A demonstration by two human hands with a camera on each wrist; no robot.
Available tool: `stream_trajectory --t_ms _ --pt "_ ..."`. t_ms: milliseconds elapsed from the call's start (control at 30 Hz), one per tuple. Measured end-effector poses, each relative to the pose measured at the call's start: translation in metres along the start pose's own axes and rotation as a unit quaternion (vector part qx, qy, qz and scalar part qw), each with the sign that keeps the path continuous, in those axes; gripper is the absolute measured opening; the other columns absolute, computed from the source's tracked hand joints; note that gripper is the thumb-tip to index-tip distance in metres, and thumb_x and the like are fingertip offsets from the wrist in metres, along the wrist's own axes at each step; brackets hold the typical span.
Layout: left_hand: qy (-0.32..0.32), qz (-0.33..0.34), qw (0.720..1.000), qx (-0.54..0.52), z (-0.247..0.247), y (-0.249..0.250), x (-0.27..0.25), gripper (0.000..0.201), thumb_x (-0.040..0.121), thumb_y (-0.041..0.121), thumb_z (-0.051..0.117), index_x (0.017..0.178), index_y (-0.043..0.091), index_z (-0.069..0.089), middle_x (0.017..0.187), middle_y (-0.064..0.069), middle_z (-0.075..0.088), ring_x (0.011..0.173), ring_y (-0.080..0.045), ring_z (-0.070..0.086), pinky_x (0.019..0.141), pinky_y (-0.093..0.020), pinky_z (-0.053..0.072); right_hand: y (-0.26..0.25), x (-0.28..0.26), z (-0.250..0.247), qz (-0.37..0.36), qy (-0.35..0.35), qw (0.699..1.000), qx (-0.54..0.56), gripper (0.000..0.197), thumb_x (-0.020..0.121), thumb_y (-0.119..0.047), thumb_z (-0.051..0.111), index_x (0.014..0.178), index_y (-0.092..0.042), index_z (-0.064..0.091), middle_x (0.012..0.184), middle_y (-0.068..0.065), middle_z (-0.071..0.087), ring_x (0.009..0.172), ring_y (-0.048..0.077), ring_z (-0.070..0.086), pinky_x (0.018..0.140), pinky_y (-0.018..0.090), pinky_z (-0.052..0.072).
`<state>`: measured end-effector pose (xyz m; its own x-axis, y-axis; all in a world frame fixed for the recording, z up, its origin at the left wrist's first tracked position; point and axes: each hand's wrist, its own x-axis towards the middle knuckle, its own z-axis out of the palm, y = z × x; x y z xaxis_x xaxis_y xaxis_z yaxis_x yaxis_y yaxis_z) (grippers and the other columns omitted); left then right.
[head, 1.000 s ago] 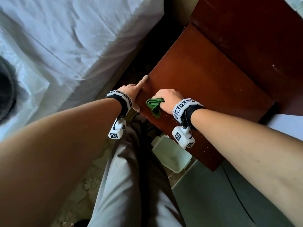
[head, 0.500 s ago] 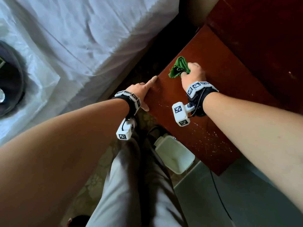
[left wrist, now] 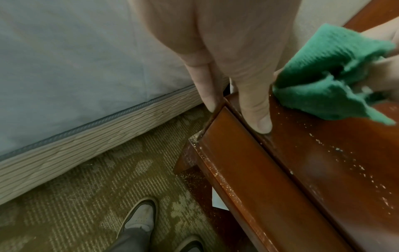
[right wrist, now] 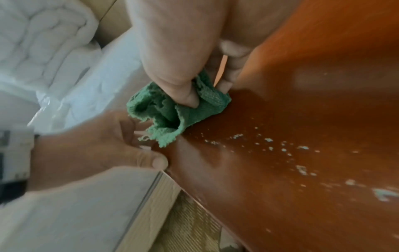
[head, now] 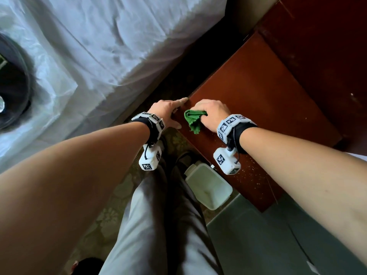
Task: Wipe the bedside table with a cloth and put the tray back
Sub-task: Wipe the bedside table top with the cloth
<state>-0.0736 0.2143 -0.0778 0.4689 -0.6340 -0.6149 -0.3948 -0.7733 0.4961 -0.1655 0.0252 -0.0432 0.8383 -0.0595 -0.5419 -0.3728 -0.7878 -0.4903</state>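
The reddish-brown bedside table [head: 258,92] fills the right side of the head view. My right hand [head: 212,114] grips a bunched green cloth [head: 192,120] and presses it on the top near the left edge. The cloth [right wrist: 170,112] is pinched between thumb and fingers. My left hand [head: 168,110] rests on the table's near left corner, thumb [left wrist: 257,105] flat on the top, fingers straight down the side. Pale crumbs [head: 252,171] dot the near part of the top. A dark round tray-like thing [head: 12,92] lies on the bed, far left.
A white-sheeted bed [head: 99,46] stands left of the table across a narrow dark gap. On the patterned carpet [left wrist: 86,196] below the table's front stands a white plastic container [head: 208,185], near my shoes [left wrist: 140,216]. A taller dark red wooden unit [head: 327,46] backs the table.
My right hand has drawn the cloth back from the far part of the table to the near left edge, beside my left hand. The left hand has stayed on the corner.
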Motion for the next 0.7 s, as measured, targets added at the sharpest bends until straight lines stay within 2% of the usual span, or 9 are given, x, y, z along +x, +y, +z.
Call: stream_trajectory --t_ms 100,167,233,300,367,467,567,700 --pt "-0.013 0.014 1.000 0.014 -0.001 -0.002 -0.001 0.110 0.063 0.036 0.088 0.150 0.042 0.022 0.133 0.000 0.058 0.113 -0.024 0.059 0.096 -0.038 0.048 0.004 -0.007 -0.002 -0.011 -0.058 0.998 -0.021 0.041 0.082 -0.010 0.052 0.107 -0.037 0.070 0.116 -0.018 0.065 0.103 0.018 0.062 0.090 0.033 0.051" --pt "-0.025 0.024 0.999 0.024 -0.003 -0.004 -0.001 0.112 0.063 0.033 0.089 0.151 0.042 0.019 0.134 0.001 0.058 0.113 -0.023 0.060 0.096 -0.037 0.048 0.008 -0.006 -0.004 0.014 -0.055 0.998 0.006 0.038 0.080 -0.013 0.053 0.102 -0.038 0.071 0.108 -0.018 0.069 0.098 0.017 0.064 0.087 0.032 0.053" --pt "-0.035 0.032 0.998 0.032 -0.006 -0.005 0.000 0.113 0.064 0.031 0.088 0.151 0.042 0.018 0.135 0.001 0.057 0.113 -0.023 0.060 0.096 -0.037 0.048 0.012 -0.001 -0.005 0.031 0.012 0.999 0.038 0.038 0.077 -0.012 0.052 0.100 -0.034 0.072 0.103 -0.015 0.071 0.095 0.017 0.065 0.083 0.032 0.054" --pt "-0.036 0.031 0.998 0.037 -0.006 -0.006 0.001 0.112 0.065 0.032 0.088 0.151 0.043 0.017 0.135 0.001 0.058 0.113 -0.024 0.060 0.096 -0.037 0.048 0.015 0.006 -0.008 0.045 0.091 0.994 0.030 0.040 0.077 -0.007 0.050 0.102 -0.030 0.072 0.107 -0.013 0.069 0.100 0.019 0.061 0.085 0.030 0.051" --pt "-0.035 0.024 0.998 0.039 -0.005 -0.006 0.000 0.111 0.065 0.033 0.087 0.150 0.045 0.016 0.134 -0.001 0.059 0.113 -0.025 0.060 0.097 -0.039 0.048 0.014 0.011 -0.009 0.058 0.129 0.990 0.022 0.043 0.077 -0.003 0.047 0.105 -0.026 0.071 0.110 -0.012 0.067 0.104 0.022 0.058 0.087 0.031 0.049" --pt "-0.033 0.012 0.999 0.031 -0.003 -0.007 0.001 0.110 0.065 0.032 0.088 0.149 0.047 0.018 0.129 -0.003 0.062 0.113 -0.027 0.060 0.097 -0.040 0.049 0.006 0.018 -0.004 0.053 0.120 0.991 0.034 0.043 0.077 -0.004 0.047 0.104 -0.027 0.071 0.110 -0.012 0.066 0.103 0.022 0.059 0.085 0.033 0.050" --pt "-0.034 -0.003 0.999 0.026 -0.003 -0.005 0.002 0.104 0.064 0.031 0.089 0.149 0.041 0.028 0.126 -0.005 0.063 0.113 -0.028 0.060 0.095 -0.038 0.049 -0.004 0.022 0.005 0.037 0.102 0.994 0.019 0.040 0.081 -0.009 0.049 0.108 -0.031 0.069 0.112 -0.012 0.064 0.101 0.021 0.059 0.082 0.033 0.051" --pt "-0.031 -0.033 0.999 0.013 -0.002 -0.006 0.002 0.098 0.062 0.035 0.089 0.145 0.040 0.037 0.120 -0.010 0.066 0.110 -0.030 0.061 0.092 -0.039 0.050 -0.009 0.020 0.012 -0.002 0.063 0.998 -0.013 0.043 0.082 -0.012 0.048 0.113 -0.035 0.067 0.116 -0.010 0.063 0.104 0.023 0.057 0.087 0.033 0.049"
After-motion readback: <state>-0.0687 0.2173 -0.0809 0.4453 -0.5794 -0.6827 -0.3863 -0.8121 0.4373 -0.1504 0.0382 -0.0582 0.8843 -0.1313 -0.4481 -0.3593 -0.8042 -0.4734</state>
